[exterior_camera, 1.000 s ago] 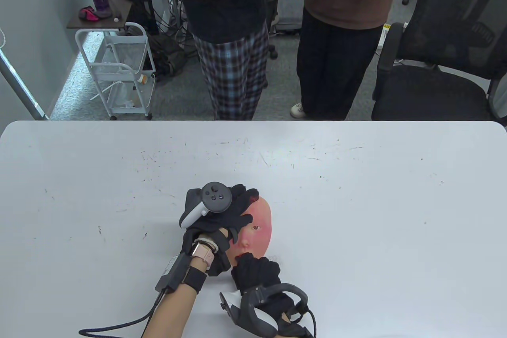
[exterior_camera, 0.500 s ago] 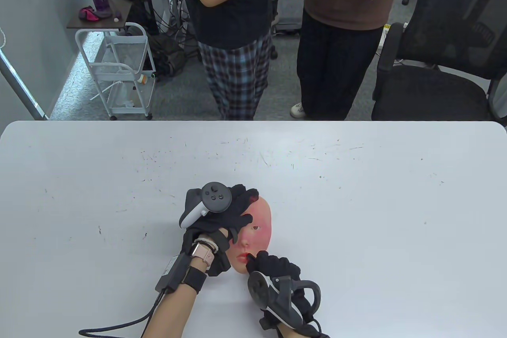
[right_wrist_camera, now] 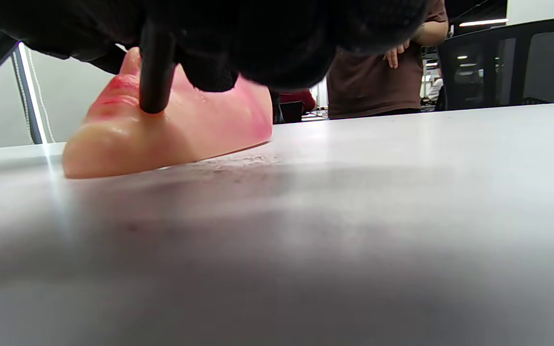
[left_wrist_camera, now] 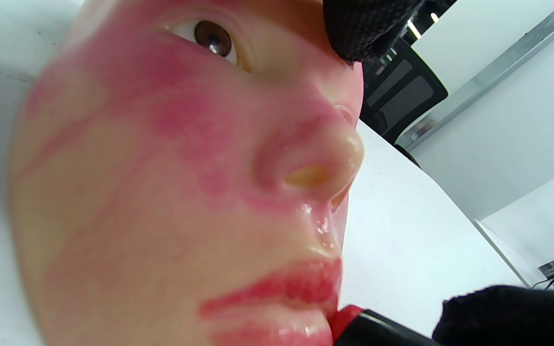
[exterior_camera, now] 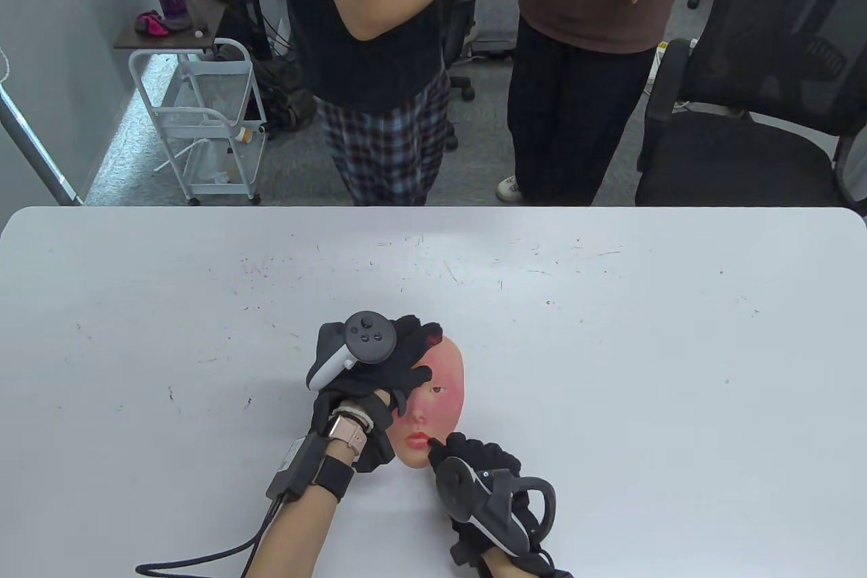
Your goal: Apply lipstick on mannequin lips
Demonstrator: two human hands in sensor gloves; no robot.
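Table view: my left hand [exterior_camera: 379, 361] presses the mannequin face [exterior_camera: 440, 395] flat on the worktop [exterior_camera: 609, 334]; my right hand [exterior_camera: 484, 469] grips the lipstick [exterior_camera: 433, 446]. Left wrist view: red tip [left_wrist_camera: 344, 317] touches the lips [left_wrist_camera: 286, 288]. Right wrist view: fingers [right_wrist_camera: 267, 43] wrap the black tube [right_wrist_camera: 156, 72].

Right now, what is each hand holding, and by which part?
The right hand holds the lipstick by its black tube, red tip at the lips. The left hand rests on the mannequin face around the forehead, steadying it.
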